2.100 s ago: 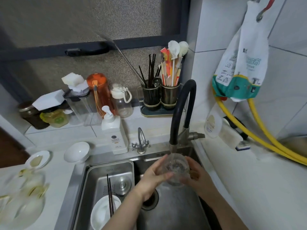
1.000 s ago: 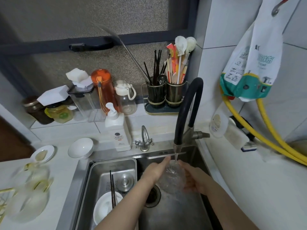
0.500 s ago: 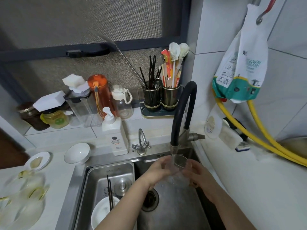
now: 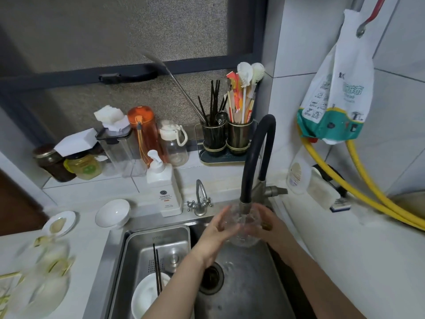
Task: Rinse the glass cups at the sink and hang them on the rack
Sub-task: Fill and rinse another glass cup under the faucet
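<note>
White soap bottle [image 4: 164, 192] beside small tap [image 4: 200, 201]. White bowl [image 4: 112, 213] on table [image 4: 358, 249]. Orange bottle [image 4: 143, 132] on ledge. Yellow hoses [image 4: 368, 192] along right wall.

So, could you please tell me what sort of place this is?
Most likely a home kitchen, at the sink. A stainless steel sink sits under a black gooseneck faucet, a utensil caddy holds chopsticks and brushes, and both hands hold a glass cup at the spout.

Two hands [image 4: 217, 229] [image 4: 266, 226], one glass cup [image 4: 241, 226]
</note>
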### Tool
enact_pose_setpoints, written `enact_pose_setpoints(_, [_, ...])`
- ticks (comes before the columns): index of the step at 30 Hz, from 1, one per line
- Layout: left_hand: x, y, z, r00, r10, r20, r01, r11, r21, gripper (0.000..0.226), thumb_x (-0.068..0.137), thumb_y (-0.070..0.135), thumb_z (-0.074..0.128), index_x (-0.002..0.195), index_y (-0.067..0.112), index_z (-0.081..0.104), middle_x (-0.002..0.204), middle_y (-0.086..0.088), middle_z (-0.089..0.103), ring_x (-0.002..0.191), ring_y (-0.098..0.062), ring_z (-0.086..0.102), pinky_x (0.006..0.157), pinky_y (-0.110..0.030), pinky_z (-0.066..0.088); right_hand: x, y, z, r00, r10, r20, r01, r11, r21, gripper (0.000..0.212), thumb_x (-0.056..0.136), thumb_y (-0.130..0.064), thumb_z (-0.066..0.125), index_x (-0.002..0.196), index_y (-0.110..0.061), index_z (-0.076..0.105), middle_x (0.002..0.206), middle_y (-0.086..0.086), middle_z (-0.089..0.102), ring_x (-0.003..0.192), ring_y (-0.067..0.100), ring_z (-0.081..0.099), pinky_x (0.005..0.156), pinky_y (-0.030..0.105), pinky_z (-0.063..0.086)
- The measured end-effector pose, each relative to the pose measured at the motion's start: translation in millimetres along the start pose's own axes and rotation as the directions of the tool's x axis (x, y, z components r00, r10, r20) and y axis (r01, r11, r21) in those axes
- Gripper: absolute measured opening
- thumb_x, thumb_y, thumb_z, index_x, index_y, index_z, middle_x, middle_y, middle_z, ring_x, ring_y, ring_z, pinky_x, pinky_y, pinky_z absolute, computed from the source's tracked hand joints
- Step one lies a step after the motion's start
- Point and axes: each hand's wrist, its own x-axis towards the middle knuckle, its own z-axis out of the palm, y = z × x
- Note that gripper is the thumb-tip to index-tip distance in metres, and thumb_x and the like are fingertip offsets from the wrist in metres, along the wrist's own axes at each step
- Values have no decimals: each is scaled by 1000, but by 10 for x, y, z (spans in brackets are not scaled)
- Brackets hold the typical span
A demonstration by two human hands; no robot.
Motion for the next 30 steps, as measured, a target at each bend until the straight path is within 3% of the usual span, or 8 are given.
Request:
enact_pose_setpoints(3, [-10,-69,62,1000,-8,21,7,998,60,64,74,5,80,130,25,55,127,2,64,123,-18,57,102,-33,48,-205,148,-45,999,9,-41,-6,998,57,48,73,-29,82,115,-34,59,109,-9,69,100,10,67,86,33,56])
enact_pose_setpoints(6, [-164,-57,-67,999,-35,5,34,992,120,59,73,-2,79,123,20,59,106,9,73,103,-6,67,84,-23,54,-303,295,115,1000,14,-13,-12,990,138,50,73,-17,81,117,-23,58,112,-2,68,105,18,66,86,32,56])
enact_pose_setpoints(8, [-222,-19,-225,999,-45,-11,46,990,134,56,75,-7,75,122,19,59,111,5,70,102,-7,66,81,-19,53,-268,320,257,1000,17,6,-18,985,172,55,70,-15,84,118,-21,57,115,0,67,106,18,66,85,30,56])
enact_pose_setpoints(14, [-76,142,-129,999,14,-44,-11,998,58,72,69,20,84,134,27,55,134,3,60,124,-18,56,102,-41,49,-97,46,182,999,-40,-17,43,979,198,54,71,-19,81,120,-24,57,116,0,68,104,17,67,84,32,56])
enact_pose_setpoints(19, [-88,-56,-42,1000,-2,-2,2,1000,-13,68,71,17,83,133,25,54,135,5,60,128,-12,53,108,-32,43,-212,114,82,1000,13,-23,-9,987,158,63,66,-32,86,120,-24,55,112,-4,68,101,13,68,75,24,56])
enact_pose_setpoints(24, [-107,-75,-220,992,-71,-104,74,997,25,81,53,47,87,127,30,60,132,4,62,127,-16,53,109,-36,42,-81,93,286,989,144,-41,-132,970,202,46,74,-14,80,115,-21,59,111,-3,69,89,2,69,66,16,55])
enact_pose_setpoints(27, [-94,30,-51,982,-158,-106,162,986,33,66,66,55,80,122,24,63,117,3,69,106,-8,66,91,-23,52,-11,79,244,964,258,-63,-235,939,253,19,81,-21,74,98,-15,69,103,10,72,88,20,70,81,35,57])
enact_pose_setpoints(30, [-87,92,75,964,-258,-68,263,961,87,44,87,51,61,115,17,68,106,1,74,92,-8,69,75,-20,54,67,116,140,919,386,-76,-382,922,67,33,81,-41,71,92,-10,72,94,11,74,86,23,69,84,38,54])
